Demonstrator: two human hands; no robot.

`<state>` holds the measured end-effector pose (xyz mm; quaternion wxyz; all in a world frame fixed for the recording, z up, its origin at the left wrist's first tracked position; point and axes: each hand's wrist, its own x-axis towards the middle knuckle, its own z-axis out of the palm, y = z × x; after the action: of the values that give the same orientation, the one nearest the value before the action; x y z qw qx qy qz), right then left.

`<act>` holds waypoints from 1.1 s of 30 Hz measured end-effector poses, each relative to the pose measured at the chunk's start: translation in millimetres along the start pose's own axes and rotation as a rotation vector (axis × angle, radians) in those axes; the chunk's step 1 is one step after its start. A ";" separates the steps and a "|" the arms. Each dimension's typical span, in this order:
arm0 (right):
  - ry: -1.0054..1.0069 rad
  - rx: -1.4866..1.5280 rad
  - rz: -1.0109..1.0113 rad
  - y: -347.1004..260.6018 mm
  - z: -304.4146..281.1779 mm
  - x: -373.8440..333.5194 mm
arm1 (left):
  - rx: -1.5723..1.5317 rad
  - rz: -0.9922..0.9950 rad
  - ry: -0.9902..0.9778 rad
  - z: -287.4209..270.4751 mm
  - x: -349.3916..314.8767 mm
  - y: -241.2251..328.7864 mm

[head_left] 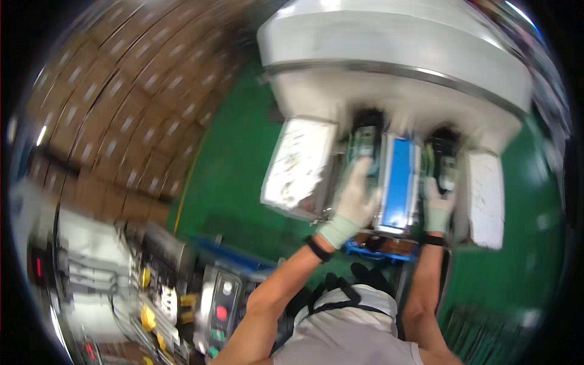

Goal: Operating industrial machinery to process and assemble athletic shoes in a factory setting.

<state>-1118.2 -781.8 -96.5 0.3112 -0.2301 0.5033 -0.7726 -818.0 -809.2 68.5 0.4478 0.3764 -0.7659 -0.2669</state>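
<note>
We find the gloved left hand (354,201) between a white block (299,164) and the blue panel (398,182), and the gloved right hand (438,201) at the panel's other side, near a dark part (443,143). The panel lies before the white machine (395,39). Blur prevents us telling whether either hand grips anything.

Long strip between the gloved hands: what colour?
Bright blue; the strip shows best in the head view, the only one here.

Blue panel (398,179) smooth, glossy; gloves (353,202) matt cloth; boxes (135,112) matt cardboard.
</note>
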 end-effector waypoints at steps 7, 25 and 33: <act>-0.335 -0.845 -0.562 -120.7 50.3 5.2 | -0.021 -0.375 0.000 -53.7 -215.4 12.8; -2.398 -0.757 0.142 -5.7 95.9 -532.3 | 0.136 -1.558 1.704 134.2 -763.3 197.4; -2.834 -0.472 -0.144 -4.0 -32.1 -852.6 | 0.805 -1.896 1.810 173.7 -1055.7 363.4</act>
<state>-543.5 -152.7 -141.2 0.4569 -0.8604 -0.1234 0.1890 -761.4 272.9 -251.8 0.2954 0.8953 0.3158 0.1074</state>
